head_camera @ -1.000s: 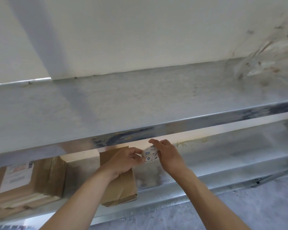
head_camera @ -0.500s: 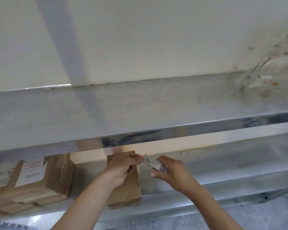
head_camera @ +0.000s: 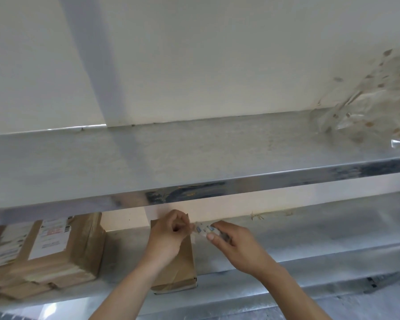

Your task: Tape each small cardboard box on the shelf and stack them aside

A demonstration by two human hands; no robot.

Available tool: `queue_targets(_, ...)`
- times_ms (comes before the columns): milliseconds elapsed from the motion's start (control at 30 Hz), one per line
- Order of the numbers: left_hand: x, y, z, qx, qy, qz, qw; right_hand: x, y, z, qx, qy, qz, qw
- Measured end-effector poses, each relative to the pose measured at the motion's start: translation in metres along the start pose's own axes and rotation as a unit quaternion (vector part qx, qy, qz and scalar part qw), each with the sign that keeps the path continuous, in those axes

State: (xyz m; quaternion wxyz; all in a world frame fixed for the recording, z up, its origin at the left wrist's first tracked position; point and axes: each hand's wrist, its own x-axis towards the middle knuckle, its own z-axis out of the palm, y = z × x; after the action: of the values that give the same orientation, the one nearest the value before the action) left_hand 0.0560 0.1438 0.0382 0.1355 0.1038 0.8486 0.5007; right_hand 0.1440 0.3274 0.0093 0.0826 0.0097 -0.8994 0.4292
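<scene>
The lower metal shelf (head_camera: 310,245) carries one small box (head_camera: 180,266) and stacked boxes (head_camera: 56,255).

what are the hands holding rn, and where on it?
Right hand grips a small tape roll by its sides; left hand pinches what looks like its free end.

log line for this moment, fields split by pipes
left hand: pinches tape end | right hand: holds tape roll | small box: on lower shelf, beneath hands | stack: at left
</scene>
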Motion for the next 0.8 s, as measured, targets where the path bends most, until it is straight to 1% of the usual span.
queue_targets(200,0.001,-0.004,0.002,0.039,0.015,0.042,0.998,0.003,0.0,0.002,-0.009,0.01,-0.019,1.0)
queue_targets(400,-0.001,-0.007,0.014,0.072,0.068,0.084,0.991,0.008,0.005,0.002,-0.005,0.017,-0.023,1.0)
queue_targets(533,-0.001,-0.011,0.026,0.115,0.073,0.097,0.986,0.012,0.013,0.004,-0.015,0.016,-0.033,0.999)
queue_targets(600,0.001,-0.01,0.031,0.155,0.053,0.086,0.983,0.012,0.017,0.004,-0.019,0.014,-0.042,0.999)
queue_targets(667,0.005,-0.014,0.034,0.206,0.013,0.079,0.975,0.012,0.02,0.004,-0.022,0.009,-0.056,0.998)
queue_targets(733,0.008,-0.02,0.035,0.272,-0.016,0.099,0.957,0.013,0.025,0.004,-0.037,0.005,-0.068,0.997)
queue_targets(800,0.011,-0.027,0.034,0.304,-0.031,0.14,0.942,0.013,0.031,0.003,-0.059,-0.007,-0.071,0.996)
